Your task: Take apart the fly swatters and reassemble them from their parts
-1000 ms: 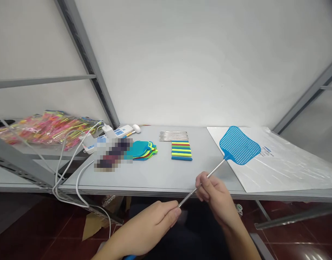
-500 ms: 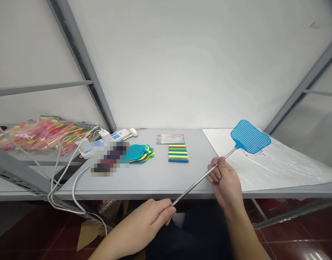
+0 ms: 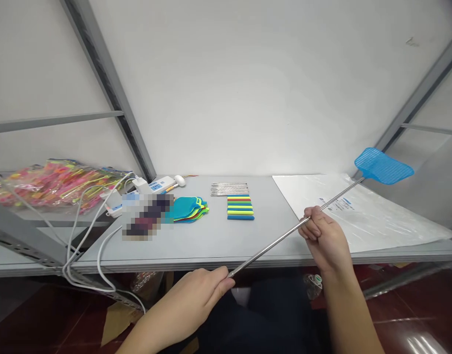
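Note:
A fly swatter with a blue mesh head and a long thin metal rod slants up to the right in front of me. My left hand is closed round its lower end, so whatever grip is there is hidden. Higher on the rod, my right hand pinches the metal with thumb and fingers. On the table lie metal rods in a row, with coloured handle tubes in blue, yellow, green and red just nearer to me. Left of them is a stack of swatter heads, a blue one on top.
A white plastic sheet covers the table's right side. Power strips and white cables sit at the left, beside a pixelated patch. Bagged colourful goods lie on the left shelf. Grey metal posts frame the table.
The rod now extends farther, and the swatter head has moved right and up, its face tilting. My right hand has shifted right; my left hand has barely moved.

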Tool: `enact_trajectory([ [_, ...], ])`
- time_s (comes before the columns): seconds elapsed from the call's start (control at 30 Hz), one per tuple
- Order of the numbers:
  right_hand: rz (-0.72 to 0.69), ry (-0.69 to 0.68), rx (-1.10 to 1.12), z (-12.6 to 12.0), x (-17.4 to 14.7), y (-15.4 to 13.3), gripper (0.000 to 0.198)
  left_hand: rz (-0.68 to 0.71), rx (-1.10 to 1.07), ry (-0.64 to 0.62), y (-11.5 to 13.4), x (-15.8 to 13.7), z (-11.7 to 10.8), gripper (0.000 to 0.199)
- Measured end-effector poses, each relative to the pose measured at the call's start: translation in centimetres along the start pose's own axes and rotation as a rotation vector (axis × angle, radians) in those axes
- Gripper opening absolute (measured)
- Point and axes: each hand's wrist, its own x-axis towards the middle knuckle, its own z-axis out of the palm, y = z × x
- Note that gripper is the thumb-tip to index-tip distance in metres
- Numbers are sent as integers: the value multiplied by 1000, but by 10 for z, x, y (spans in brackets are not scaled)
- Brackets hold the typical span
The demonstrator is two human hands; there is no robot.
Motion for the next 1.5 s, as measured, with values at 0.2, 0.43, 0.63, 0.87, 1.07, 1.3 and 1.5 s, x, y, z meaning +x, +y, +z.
enact_trajectory([
  [0.2, 32, 18, 25, 23, -32, 25, 27, 2, -12, 28, -3, 0, -1, 40],
  [0.43, 162, -238, -114, 31, -54, 43, 34, 31, 22, -3, 4, 4, 0, 40],
  [0.63, 39, -10, -11, -6, -16, 3, 30, -36, -14, -74, -14, -9, -11, 44],
  [0.87, 60, -19, 20, 16, -34, 26, 25, -47, -36, -65, -3, -6, -7, 44],
  [1.07, 160, -309, -94, 38, -60, 54, 28, 16, 31, 20, 13, 4, 5, 39],
  [1.3, 180, -203, -91, 26, -63, 34, 31, 21, 68, -15, 5, -8, -3, 45],
  [1.5, 168, -168, -78, 29, -62, 32, 30, -15, 29, -21, 4, -14, -6, 44],
])
